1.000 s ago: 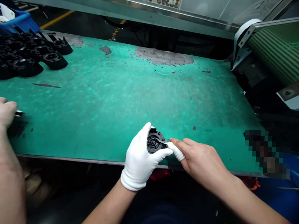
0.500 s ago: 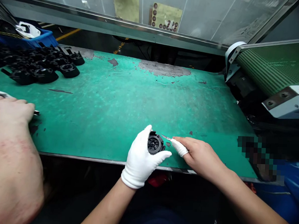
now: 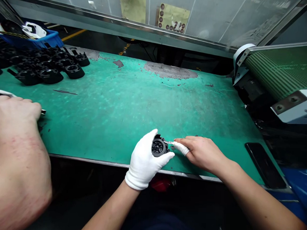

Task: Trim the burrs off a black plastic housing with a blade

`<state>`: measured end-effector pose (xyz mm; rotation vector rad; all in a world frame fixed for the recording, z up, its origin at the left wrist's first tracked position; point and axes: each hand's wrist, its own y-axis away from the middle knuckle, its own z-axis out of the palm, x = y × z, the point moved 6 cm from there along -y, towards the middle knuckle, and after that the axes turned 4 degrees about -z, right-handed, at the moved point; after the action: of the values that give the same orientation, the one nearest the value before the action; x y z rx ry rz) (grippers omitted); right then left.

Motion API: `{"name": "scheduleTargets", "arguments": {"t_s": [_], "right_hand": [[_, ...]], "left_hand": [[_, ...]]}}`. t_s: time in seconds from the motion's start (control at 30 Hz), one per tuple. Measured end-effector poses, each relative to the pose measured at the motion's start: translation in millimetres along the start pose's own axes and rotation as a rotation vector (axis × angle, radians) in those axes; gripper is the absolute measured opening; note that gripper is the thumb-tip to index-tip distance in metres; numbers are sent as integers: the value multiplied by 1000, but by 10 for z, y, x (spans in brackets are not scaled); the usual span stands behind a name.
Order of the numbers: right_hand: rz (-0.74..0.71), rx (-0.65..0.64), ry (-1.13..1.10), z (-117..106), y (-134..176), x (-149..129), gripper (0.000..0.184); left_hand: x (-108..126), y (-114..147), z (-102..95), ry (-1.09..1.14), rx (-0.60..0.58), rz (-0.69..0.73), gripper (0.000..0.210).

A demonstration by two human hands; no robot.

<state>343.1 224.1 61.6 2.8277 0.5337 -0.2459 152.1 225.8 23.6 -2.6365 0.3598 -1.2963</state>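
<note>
My left hand, in a white glove, is closed around a round black plastic part near the front edge of the green bench. Ribs and a central hub show on the part's upward face. From the right, my right hand pinches a small knife, its thin metal blade reaching the part's right rim. White wrapping covers the thumb of this hand; the rest is bare. The knife's handle is hidden in the fingers.
Several black molded parts crowd the bench's far left, before a blue bin. A co-worker's arm reaches in at left. At right are a green conveyor belt and a dark phone. The bench has worn patches.
My right hand has moved slightly left, bringing the blade onto the part's rim. My left hand keeps its hold. The view has shifted a little, and the co-worker's hand appears slightly farther right.
</note>
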Motion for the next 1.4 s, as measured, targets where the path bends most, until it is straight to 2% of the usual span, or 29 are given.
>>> {"name": "scheduleTargets", "arguments": {"t_s": [0.07,0.13,0.27,0.33,0.4,0.47,0.57,0.67,0.83,1.07,1.2,1.33,1.4], "right_hand": [[-44,24,-90,-26,1,1,37],[-74,57,-196,-49,19,-6,34],[-84,13,-292,-10,76,-57,32],[-95,-18,-308,23,105,-105,33],[-108,-13,-321,40,126,-154,34],[-131,0,-323,57,130,-202,34],[-156,-3,-287,99,99,-241,31],[-154,-21,-230,138,35,-228,29],[-61,-3,-77,110,-78,-128,31],[-107,-60,-122,20,25,-233,33],[-81,-109,13,-8,22,-293,36],[-5,-72,166,-44,-73,-226,36],[12,-58,167,-43,-88,-173,33]], "left_hand": [[11,-29,-17,19,-6,-5,87],[23,-107,-53,50,-75,3,89],[59,-254,-153,126,-455,103,97],[48,-258,-248,117,-526,120,105],[14,-215,-316,110,-465,66,114],[-15,-115,-304,126,-363,-16,120],[-21,40,-184,121,-218,-87,112],[-2,86,-76,78,-138,-92,99],[13,49,-74,50,-105,-56,93],[-28,77,-69,35,-107,-60,93],[-38,73,-69,21,-95,-55,92],[-33,70,-70,16,-90,-35,93],[-32,71,-78,7,-72,-29,93]]}}
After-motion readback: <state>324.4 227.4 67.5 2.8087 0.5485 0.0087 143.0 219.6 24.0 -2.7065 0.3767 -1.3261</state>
